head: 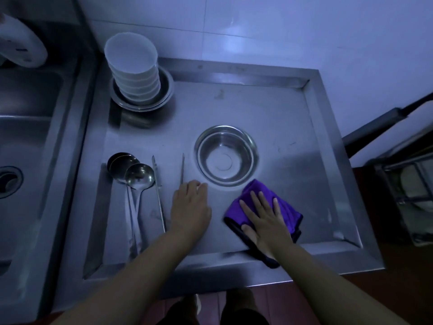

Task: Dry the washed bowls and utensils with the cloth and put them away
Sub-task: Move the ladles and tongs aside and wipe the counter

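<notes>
Both hands are down on the steel tabletop [269, 118]. The right hand [264, 219] lies flat with fingers spread, palm pressing on one folded purple cloth [287, 208], which sits just below and right of the steel bowl [226, 156]. A dark corner of the cloth hangs over the near rim of the tabletop. The left hand [190, 207] rests knuckles up, fingers curled and close together, just below and left of the steel bowl; whether it pinches anything I cannot tell. Its fingertips meet the near end of one thin metal utensil [182, 168], whose long axis runs away from the person, tip pointing toward the wall.

Further left of the steel bowl lies a second thin utensil [158, 193], also lengthwise front to back, slightly slanted. Beyond it are three ladles [131, 170], overlapping, with bowls toward the wall and handles toward the person.

The single steel bowl stands upright, open side up. Up and left of it, a stack of white bowls [134, 69], about six, stands nested in shallow steel dishes [167, 90]; their number is unclear.
</notes>
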The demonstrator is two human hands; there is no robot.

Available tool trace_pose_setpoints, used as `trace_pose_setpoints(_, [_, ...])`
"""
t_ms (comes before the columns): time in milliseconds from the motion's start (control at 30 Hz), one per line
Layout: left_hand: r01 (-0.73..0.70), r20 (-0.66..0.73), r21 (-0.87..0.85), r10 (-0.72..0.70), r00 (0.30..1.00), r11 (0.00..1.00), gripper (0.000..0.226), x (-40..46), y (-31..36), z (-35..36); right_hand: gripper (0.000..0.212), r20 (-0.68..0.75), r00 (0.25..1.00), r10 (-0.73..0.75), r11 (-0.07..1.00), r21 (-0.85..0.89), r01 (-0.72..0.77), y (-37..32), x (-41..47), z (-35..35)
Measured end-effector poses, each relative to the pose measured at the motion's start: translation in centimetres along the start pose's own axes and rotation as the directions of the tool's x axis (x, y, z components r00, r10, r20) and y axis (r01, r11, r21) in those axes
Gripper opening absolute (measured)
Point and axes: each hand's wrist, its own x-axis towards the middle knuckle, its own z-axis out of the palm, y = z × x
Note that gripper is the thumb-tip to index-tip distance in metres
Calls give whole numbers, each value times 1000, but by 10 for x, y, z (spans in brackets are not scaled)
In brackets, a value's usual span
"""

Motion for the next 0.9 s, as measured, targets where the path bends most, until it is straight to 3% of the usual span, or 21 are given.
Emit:
trace_pose_setpoints(200, [-76, 92, 31, 73, 993, 997, 59, 41, 30, 19, 60, -102, 995, -22, 1000, 17, 24, 31, 35, -6])
trace_pose_setpoints(333, [-68, 78, 8, 67, 995, 998, 62, 76, 49, 25, 59, -112, 991, -78, 997, 1, 79, 64, 71, -14])
trace_pose_setpoints(533, [-42, 152, 31, 36, 988, 999, 91, 128, 82, 34, 64, -111, 982, -155, 988, -42, 151, 117, 147, -36])
trace_pose_setpoints(900, [221, 109, 85, -230, 967, 971, 108, 203, 104, 32, 64, -119, 894, -432, 901, -93, 423, 156, 274, -78])
